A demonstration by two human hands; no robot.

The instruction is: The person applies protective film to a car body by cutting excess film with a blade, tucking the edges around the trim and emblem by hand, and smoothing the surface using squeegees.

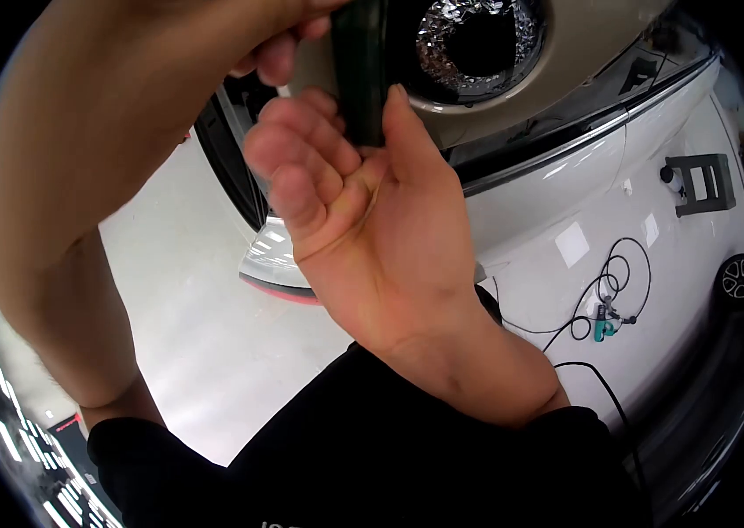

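Note:
A dark green, flat strip [359, 75] runs down from the top edge of the view; I cannot make out its exact kind. My right hand [372, 202], palm towards me, is closed around its lower end, with the thumb along one side and curled fingers on the other. Higher up, my left hand [279, 48] is partly cut off by the top edge, its fingers bent and its tip touching the strip's upper part. Just behind the strip is a beige panel [557, 66] with a round opening [482, 44] edged by crumpled silver foil.
Beyond the panel stands a white car body [548, 189]. On the pale floor lie a teal tool [603, 324] and a looped black cable [649, 264]. A dark grey step stool [704, 209] and a wheel [739, 276] are at the right.

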